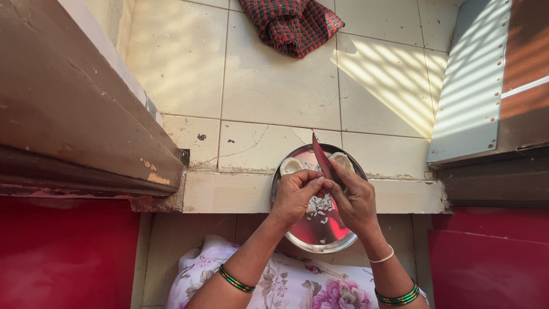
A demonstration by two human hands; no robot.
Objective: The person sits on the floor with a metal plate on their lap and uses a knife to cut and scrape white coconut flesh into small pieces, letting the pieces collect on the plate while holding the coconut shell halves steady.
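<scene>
Over a steel plate (343, 237) of chopped pieces (320, 206), the right hand (355, 200) grips a knife (323, 160); the left hand (294, 194) pinches a small piece, too hidden to identify.

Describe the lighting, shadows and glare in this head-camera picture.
Head view: striped sunlight and slatted shadows fall across the pale tiled floor and the grey metal sheet; the round steel plate mirrors red from nearby surfaces, without harsh glare; the left hand, the right hand and the knife blade are in even shade, sharp; edges bow slightly, wide-angle.
</scene>
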